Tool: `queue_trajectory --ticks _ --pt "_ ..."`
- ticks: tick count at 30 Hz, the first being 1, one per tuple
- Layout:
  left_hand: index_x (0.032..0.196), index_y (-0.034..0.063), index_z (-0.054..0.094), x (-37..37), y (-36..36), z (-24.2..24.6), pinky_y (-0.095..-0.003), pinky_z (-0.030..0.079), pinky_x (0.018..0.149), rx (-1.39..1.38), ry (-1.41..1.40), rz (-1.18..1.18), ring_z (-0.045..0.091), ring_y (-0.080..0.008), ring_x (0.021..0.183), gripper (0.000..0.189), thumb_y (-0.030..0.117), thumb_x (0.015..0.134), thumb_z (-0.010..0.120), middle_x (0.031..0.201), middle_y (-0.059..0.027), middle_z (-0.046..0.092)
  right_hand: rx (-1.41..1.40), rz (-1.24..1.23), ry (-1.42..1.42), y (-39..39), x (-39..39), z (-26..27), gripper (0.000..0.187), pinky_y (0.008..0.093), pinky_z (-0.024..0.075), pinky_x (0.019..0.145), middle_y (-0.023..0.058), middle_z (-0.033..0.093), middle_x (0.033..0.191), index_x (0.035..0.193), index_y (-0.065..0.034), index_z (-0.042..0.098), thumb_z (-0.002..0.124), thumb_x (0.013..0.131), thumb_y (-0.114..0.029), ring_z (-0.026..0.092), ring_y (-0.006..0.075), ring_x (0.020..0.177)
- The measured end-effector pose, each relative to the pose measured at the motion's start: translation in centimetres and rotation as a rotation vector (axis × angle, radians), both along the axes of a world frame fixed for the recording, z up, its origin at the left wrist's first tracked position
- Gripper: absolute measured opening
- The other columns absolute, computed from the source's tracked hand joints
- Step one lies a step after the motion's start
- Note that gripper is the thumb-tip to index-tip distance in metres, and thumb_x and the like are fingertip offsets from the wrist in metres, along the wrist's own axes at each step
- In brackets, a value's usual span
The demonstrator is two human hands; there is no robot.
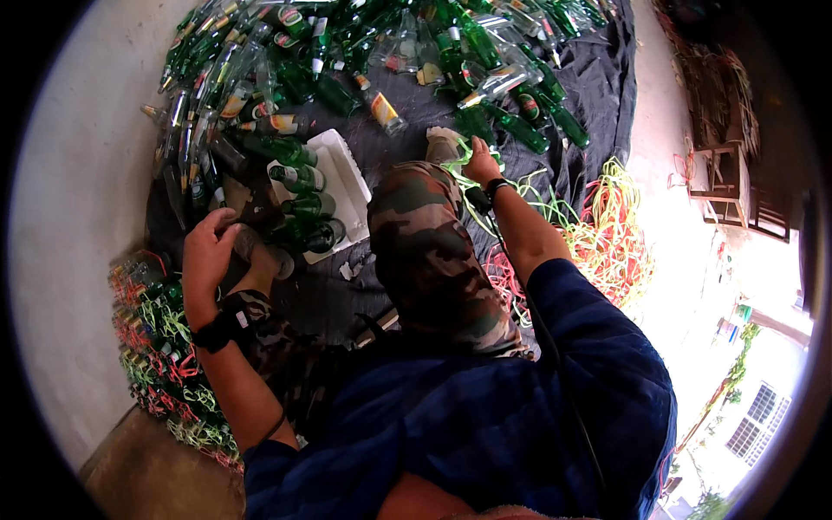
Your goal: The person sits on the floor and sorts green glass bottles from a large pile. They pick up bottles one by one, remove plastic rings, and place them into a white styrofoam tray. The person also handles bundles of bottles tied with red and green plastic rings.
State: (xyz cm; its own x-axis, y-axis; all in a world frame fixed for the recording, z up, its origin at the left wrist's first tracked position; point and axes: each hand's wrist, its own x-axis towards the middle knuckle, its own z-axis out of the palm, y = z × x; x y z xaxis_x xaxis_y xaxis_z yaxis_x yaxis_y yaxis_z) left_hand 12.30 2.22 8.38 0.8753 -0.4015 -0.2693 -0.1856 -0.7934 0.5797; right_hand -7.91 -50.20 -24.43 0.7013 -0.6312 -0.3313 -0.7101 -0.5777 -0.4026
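Note:
My left hand (209, 250) hangs above my left ankle with its fingers apart and nothing in them. Just right of it, several green glass bottles (307, 205) lie side by side, partly on a white foam tray (348, 185). My right hand (482, 166) reaches out beyond my right knee, its fingertips at a pale green plastic strap (458, 164) beside my right foot. Whether its fingers grip the strap cannot be told. Close to this hand lies a green bottle (473, 125).
A large heap of green and clear glass bottles (325, 45) covers the far side of a black cloth (409, 97). Tangled red and yellow-green straps (614, 240) lie at right. Strapped bottle bundles (162, 344) stand at left by a wall (71, 214). A wooden chair (725, 179) is at right.

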Motion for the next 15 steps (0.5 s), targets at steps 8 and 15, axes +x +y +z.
queue_trajectory --ticks 8,15 --pt "0.121 0.0011 0.066 0.4 -2.6 1.5 -0.0324 0.053 0.081 0.099 0.032 -0.085 0.066 -0.0160 0.086 0.031 0.011 0.091 0.070 0.100 -0.0106 0.072 0.225 0.283 0.364 -0.8 -2.7 -8.4 0.039 0.0500 0.0545 0.079 0.0250 0.073 0.096 0.114 0.0013 0.067 0.060 0.084 -0.022 0.072 0.0413 0.092" --pt "0.120 0.0009 0.066 -0.2 -2.3 1.1 -0.0305 0.052 0.080 0.070 0.052 -0.105 0.065 -0.0148 0.085 0.031 0.011 0.091 0.071 0.097 -0.0090 0.070 0.052 0.523 0.514 3.9 -16.4 -11.0 0.026 0.0510 0.0577 0.083 0.0240 0.073 0.105 0.097 -0.0013 0.076 0.060 0.085 -0.018 0.072 0.0426 0.097"
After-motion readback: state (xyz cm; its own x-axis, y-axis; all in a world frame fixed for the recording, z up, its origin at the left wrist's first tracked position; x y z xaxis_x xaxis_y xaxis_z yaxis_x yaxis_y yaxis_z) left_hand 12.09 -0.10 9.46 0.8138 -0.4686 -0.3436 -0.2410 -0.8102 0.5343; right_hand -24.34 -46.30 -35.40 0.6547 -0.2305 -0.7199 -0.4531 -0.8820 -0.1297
